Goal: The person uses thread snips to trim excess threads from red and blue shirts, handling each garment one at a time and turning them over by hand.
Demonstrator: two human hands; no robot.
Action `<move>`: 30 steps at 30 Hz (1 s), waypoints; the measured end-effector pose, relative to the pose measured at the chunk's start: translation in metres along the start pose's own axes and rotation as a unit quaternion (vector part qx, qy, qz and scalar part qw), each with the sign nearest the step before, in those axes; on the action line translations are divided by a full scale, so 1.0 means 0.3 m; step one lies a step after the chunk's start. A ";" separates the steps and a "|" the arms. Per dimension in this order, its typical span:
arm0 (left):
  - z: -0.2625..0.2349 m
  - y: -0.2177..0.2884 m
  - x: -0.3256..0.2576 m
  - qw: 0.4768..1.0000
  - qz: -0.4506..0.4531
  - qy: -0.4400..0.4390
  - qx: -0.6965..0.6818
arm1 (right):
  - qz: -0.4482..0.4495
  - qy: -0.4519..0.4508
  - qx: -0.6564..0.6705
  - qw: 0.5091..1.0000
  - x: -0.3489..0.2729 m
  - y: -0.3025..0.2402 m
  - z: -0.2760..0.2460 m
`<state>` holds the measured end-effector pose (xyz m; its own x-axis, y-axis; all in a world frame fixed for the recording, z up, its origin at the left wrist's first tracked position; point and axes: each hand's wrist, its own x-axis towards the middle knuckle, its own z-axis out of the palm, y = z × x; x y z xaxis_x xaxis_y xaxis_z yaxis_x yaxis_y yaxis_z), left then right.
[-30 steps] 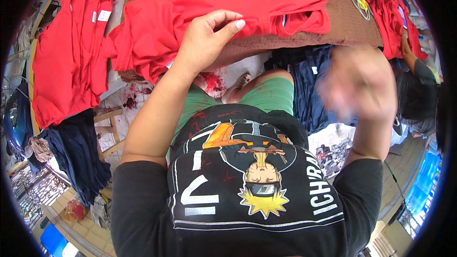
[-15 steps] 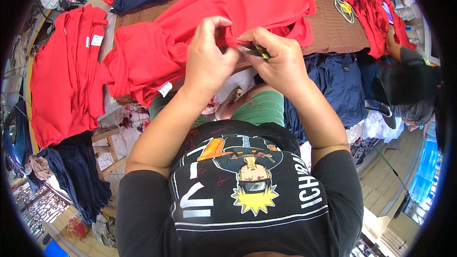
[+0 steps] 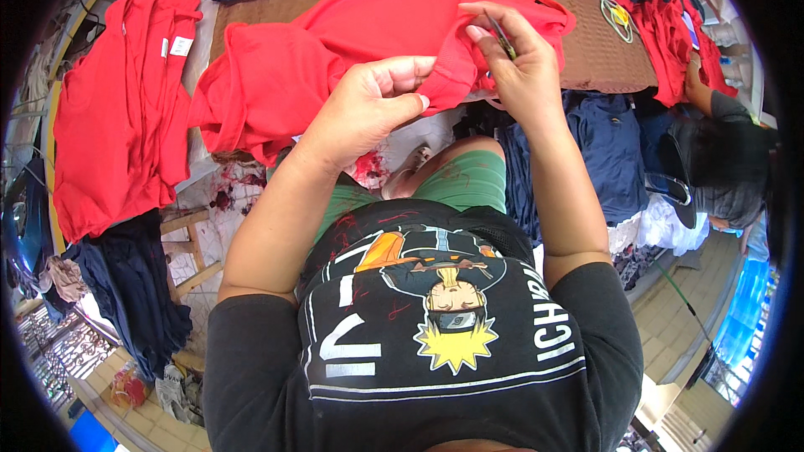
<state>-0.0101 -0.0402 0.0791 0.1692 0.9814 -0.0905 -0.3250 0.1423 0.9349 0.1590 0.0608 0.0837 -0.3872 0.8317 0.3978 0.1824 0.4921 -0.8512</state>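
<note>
A red garment (image 3: 402,8) lies spread over the brown padded surface, its near edge hanging toward my lap. My left hand (image 3: 368,109) is closed on that near edge, the thumb and fingers pinching the cloth. Farther up and to the right, my right hand (image 3: 528,63) holds small thread snips (image 3: 501,37) tucked against the fingers, with the dark blades pointing away from me. My right thumb and forefinger are at the cloth; whether they grip it, I cannot tell.
Red garments with white tags (image 3: 126,109) are piled at the left. Navy clothes (image 3: 578,151) hang right of my knees. A coiled pale cord (image 3: 618,18) lies on the brown quilted cover (image 3: 590,59). At the right sits another person (image 3: 729,159) in dark clothing.
My right hand has moved up and right, away from my left hand, and the snips have turned from pointing left to pointing away. The garment's white label has gone out of sight.
</note>
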 end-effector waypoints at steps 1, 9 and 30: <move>0.004 -0.001 -0.003 1.000 0.001 0.013 0.002 | -0.016 -0.005 -0.028 0.999 -0.006 -0.019 -0.013; -0.038 0.042 0.068 0.984 0.095 0.123 0.088 | -0.081 -0.002 -0.082 0.993 -0.038 -0.057 -0.079; 0.229 0.538 -0.232 0.727 0.267 -0.521 0.358 | -0.017 0.143 -0.180 0.973 0.046 0.078 -0.233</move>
<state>-0.0105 -0.0945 0.2597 0.9317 0.1881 0.3107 -0.0985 -0.6925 0.7147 0.2212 0.1018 0.0932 -0.1404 0.8254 0.5468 0.4985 0.5361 -0.6812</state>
